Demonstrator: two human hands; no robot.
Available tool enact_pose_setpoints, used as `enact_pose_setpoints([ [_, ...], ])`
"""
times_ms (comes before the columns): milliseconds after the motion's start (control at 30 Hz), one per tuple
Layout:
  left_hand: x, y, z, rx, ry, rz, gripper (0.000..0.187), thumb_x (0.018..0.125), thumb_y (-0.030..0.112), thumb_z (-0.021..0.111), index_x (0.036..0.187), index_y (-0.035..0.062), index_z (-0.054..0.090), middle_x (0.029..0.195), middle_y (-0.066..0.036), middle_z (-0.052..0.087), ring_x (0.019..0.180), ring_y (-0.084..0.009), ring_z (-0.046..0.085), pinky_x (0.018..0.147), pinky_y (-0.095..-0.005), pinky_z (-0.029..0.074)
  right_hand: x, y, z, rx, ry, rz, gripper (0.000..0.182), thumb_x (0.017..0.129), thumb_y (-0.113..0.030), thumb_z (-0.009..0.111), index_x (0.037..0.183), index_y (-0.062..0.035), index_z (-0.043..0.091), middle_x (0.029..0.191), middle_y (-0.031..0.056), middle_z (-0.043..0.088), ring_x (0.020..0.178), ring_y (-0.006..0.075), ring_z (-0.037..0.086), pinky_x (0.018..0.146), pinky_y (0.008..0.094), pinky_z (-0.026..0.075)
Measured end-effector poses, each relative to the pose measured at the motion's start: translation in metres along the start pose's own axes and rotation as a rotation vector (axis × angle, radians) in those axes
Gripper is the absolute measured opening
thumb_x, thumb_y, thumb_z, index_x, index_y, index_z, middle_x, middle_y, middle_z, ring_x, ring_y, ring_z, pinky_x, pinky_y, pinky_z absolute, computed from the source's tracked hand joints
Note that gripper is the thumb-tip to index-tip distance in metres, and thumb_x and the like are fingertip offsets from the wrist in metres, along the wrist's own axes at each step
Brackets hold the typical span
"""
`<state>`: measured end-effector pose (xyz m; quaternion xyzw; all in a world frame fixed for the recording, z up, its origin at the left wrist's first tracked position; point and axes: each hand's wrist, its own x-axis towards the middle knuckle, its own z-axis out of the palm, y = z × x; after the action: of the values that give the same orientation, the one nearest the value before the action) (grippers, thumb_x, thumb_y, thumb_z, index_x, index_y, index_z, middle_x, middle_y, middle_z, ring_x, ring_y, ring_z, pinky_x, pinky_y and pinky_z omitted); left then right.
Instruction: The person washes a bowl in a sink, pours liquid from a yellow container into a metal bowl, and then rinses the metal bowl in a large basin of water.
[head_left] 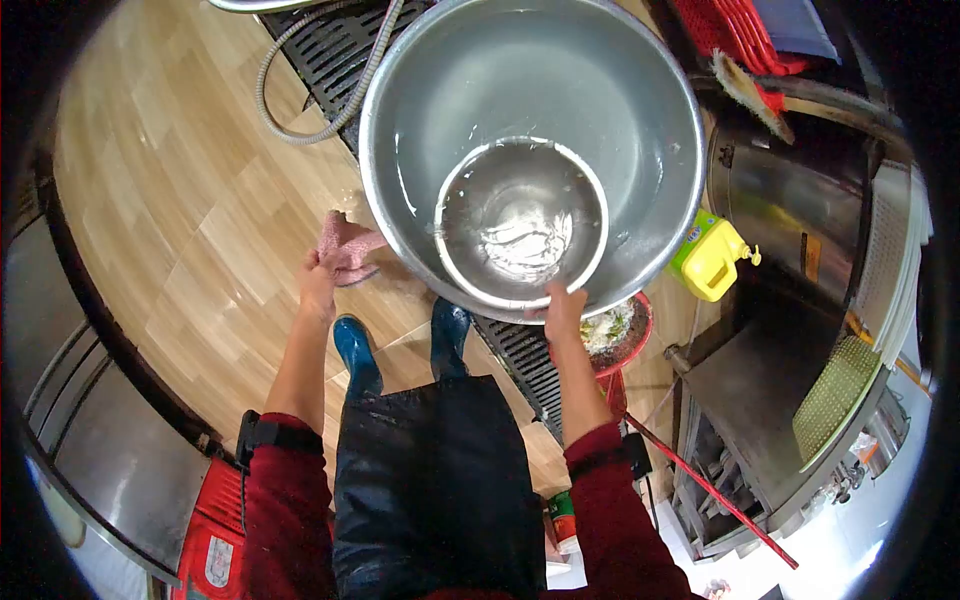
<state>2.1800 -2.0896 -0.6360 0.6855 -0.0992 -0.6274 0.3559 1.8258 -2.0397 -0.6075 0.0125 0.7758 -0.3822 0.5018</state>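
In the head view, my left hand (318,285) is closed on a pink cloth (348,248) that hangs over the floor, left of a big metal tub (375,170). My right hand (566,308) grips the near rim of a steel bowl (453,262). The bowl sits inside the tub at its near side, and some shiny liquid shows in its bottom. Greyish water (530,85) fills part of the tub around it. Whether the bowl floats or rests on the tub cannot be made out.
A black drain grate (520,370) runs beneath the tub. To the right stand a yellow jug (714,262), a red dustpan (640,340) with food scraps, and a steel counter (740,420). A flexible hose (262,95) lies at upper left. My blue boots (357,352) are on wood-look flooring.
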Motion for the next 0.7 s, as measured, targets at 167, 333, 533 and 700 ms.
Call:
enact_pose_setpoints([
  [167,0.005,-0.006,0.017,0.206,0.066,0.029,0.020,0.080,0.009,0.055,0.096,-0.0024,0.054,0.085,-0.006,0.058,0.072,-0.0134,0.053,0.062,-0.0270,0.044,-0.072,-0.010,-0.005,-0.010,-0.245,-0.016,0.032,0.071,-0.005,0.052,0.098,0.0116,0.043,0.085,0.0150,0.056,0.055,0.0215,0.058,0.035,0.0292,0.047],
  [333,0.003,-0.002,0.032,0.285,0.036,0.002,0.023,0.080,0.006,0.054,0.102,0.0006,0.052,0.086,-0.006,0.057,0.073,-0.0139,0.055,0.063,-0.0276,0.046,-0.098,-0.024,0.005,-0.196,-0.321,-0.145,0.035,0.071,-0.002,0.050,0.104,0.0064,0.042,0.082,0.0141,0.055,0.053,0.0198,0.057,0.035,0.0277,0.048],
  [533,-0.017,0.033,0.028,0.387,-0.014,0.053,0.032,0.078,0.001,0.050,0.109,0.0020,0.047,0.079,-0.006,0.057,0.058,-0.0152,0.054,0.052,-0.0260,0.047,-0.109,-0.049,0.016,-0.231,-0.236,-0.057,0.038,0.072,-0.003,0.050,0.108,0.0070,0.041,0.085,0.0132,0.055,0.056,0.0179,0.057,0.034,0.0257,0.048],
  [700,-0.008,0.038,0.020,0.256,-0.264,-0.170,0.032,0.074,-0.001,0.049,0.106,0.0019,0.047,0.079,-0.007,0.058,0.059,-0.0165,0.056,0.055,-0.0253,0.049,-0.128,-0.068,0.038,-0.492,-0.250,-0.424,0.050,0.073,-0.004,0.048,0.120,0.0076,0.036,0.097,0.0184,0.055,0.077,0.0241,0.060,0.052,0.0320,0.054],
])
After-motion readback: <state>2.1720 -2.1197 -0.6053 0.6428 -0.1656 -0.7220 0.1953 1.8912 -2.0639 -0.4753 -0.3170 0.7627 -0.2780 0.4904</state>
